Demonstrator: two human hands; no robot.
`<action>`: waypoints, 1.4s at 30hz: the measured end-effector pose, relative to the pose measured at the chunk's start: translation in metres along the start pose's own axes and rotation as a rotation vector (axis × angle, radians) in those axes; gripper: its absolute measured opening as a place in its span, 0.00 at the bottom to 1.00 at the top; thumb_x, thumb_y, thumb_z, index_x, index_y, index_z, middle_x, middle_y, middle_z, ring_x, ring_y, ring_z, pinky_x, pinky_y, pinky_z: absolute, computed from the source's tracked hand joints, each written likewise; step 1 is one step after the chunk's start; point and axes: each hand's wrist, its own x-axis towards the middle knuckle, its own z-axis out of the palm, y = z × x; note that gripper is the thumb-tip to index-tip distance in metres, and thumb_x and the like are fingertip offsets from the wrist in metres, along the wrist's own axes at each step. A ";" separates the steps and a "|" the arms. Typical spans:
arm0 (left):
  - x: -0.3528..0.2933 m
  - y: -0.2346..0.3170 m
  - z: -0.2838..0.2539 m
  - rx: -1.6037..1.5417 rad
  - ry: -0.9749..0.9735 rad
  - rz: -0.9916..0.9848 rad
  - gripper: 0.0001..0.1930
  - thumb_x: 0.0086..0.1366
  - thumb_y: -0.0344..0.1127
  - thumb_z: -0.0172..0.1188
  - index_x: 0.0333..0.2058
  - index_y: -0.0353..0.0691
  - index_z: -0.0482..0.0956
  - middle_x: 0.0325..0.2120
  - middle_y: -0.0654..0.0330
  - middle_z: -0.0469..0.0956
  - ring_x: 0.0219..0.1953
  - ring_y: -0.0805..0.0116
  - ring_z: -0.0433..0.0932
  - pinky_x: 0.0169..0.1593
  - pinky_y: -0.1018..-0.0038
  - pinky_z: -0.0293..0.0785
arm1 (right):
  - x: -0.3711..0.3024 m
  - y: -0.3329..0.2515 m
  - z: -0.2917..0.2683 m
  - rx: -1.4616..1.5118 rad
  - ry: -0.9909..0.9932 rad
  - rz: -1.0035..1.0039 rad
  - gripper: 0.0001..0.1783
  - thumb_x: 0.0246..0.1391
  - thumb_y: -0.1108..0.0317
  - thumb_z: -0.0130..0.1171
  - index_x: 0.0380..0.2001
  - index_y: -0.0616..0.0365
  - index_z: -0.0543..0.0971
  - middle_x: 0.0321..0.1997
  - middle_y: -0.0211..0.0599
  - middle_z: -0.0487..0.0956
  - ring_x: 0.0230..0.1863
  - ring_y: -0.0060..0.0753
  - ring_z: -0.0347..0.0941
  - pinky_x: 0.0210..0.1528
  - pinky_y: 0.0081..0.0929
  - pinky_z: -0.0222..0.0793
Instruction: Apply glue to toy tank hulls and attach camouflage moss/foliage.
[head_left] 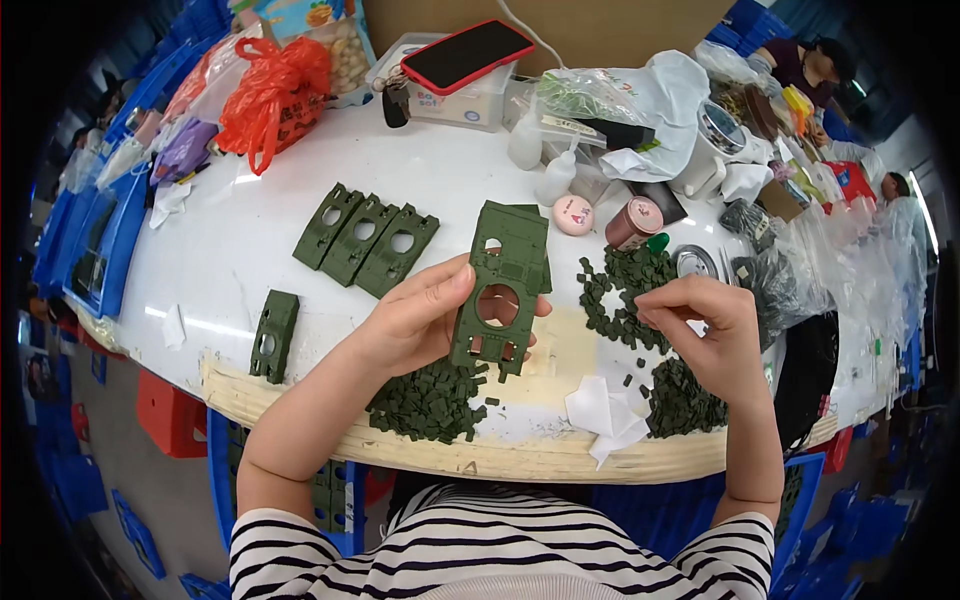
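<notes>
My left hand grips a dark green plastic model tank hull, held up over the table with its big round hole facing me. Fingertips show through that hole and past the hull's right edge. My right hand is raised beside a heap of small green plastic pieces, thumb and fingertips pinched together; whatever is between them is too small to make out. Below it lies a second heap of pieces, and another heap spreads under my left wrist.
Three similar hulls lie side by side at left, with a single one nearer the edge. Crumpled white paper is by the front edge. Behind are a pink jar, squeeze bottles, a phone and a red bag.
</notes>
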 end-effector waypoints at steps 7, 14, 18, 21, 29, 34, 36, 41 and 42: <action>0.004 0.002 0.007 -0.120 -0.006 -0.045 0.28 0.68 0.53 0.41 0.57 0.36 0.60 0.47 0.46 0.71 0.42 0.62 0.76 0.46 0.65 0.75 | 0.003 -0.011 0.018 0.428 0.128 0.180 0.07 0.48 0.79 0.61 0.33 0.66 0.77 0.32 0.32 0.78 0.33 0.17 0.76 0.38 0.15 0.74; 0.000 0.001 0.012 -0.035 0.006 -0.079 0.31 0.68 0.55 0.41 0.59 0.36 0.56 0.46 0.42 0.71 0.40 0.63 0.76 0.43 0.67 0.76 | 0.014 -0.019 0.029 0.556 0.146 0.180 0.09 0.47 0.79 0.62 0.34 0.66 0.75 0.32 0.33 0.78 0.35 0.17 0.76 0.37 0.13 0.72; 0.001 0.002 0.022 -0.003 0.004 -0.104 0.33 0.67 0.56 0.42 0.60 0.34 0.55 0.44 0.41 0.72 0.39 0.64 0.76 0.41 0.68 0.76 | 0.010 -0.015 0.034 0.655 0.135 0.181 0.11 0.48 0.80 0.61 0.37 0.67 0.77 0.34 0.35 0.79 0.36 0.19 0.77 0.38 0.14 0.72; -0.002 -0.001 0.020 -0.010 -0.027 -0.152 0.33 0.67 0.56 0.42 0.60 0.33 0.55 0.43 0.41 0.73 0.37 0.64 0.76 0.39 0.69 0.76 | 0.006 -0.018 0.037 0.707 0.122 0.243 0.10 0.49 0.80 0.60 0.37 0.67 0.77 0.34 0.36 0.79 0.36 0.20 0.77 0.39 0.15 0.73; 0.000 -0.004 0.025 -0.004 -0.030 -0.172 0.32 0.68 0.55 0.42 0.59 0.32 0.56 0.43 0.41 0.73 0.38 0.66 0.75 0.39 0.71 0.75 | 0.002 -0.019 0.039 0.766 0.134 0.253 0.09 0.49 0.78 0.61 0.36 0.68 0.78 0.33 0.35 0.80 0.33 0.19 0.76 0.38 0.17 0.73; 0.000 -0.007 0.027 0.099 0.026 -0.195 0.38 0.63 0.60 0.45 0.60 0.32 0.54 0.41 0.38 0.74 0.33 0.59 0.79 0.38 0.66 0.78 | 0.002 -0.020 0.040 0.748 0.143 0.248 0.08 0.49 0.78 0.61 0.35 0.68 0.79 0.33 0.35 0.79 0.32 0.19 0.75 0.36 0.15 0.71; -0.001 -0.007 0.026 0.122 0.034 -0.197 0.39 0.63 0.60 0.46 0.60 0.32 0.54 0.41 0.38 0.74 0.33 0.59 0.79 0.38 0.67 0.77 | 0.001 -0.022 0.040 0.746 0.125 0.257 0.08 0.49 0.77 0.62 0.34 0.66 0.79 0.34 0.35 0.79 0.33 0.18 0.74 0.36 0.15 0.70; -0.001 -0.006 0.024 0.124 0.004 -0.197 0.38 0.63 0.59 0.47 0.60 0.31 0.54 0.42 0.38 0.73 0.33 0.58 0.79 0.38 0.66 0.77 | 0.007 -0.020 0.046 0.522 0.156 0.038 0.06 0.47 0.76 0.63 0.31 0.62 0.81 0.37 0.35 0.77 0.38 0.19 0.71 0.41 0.17 0.67; 0.000 -0.007 0.024 0.119 -0.005 -0.198 0.38 0.63 0.58 0.47 0.60 0.31 0.54 0.42 0.38 0.73 0.34 0.58 0.79 0.38 0.66 0.77 | 0.008 -0.021 0.046 0.480 0.159 0.024 0.05 0.47 0.76 0.63 0.30 0.61 0.82 0.38 0.35 0.77 0.39 0.20 0.70 0.43 0.18 0.66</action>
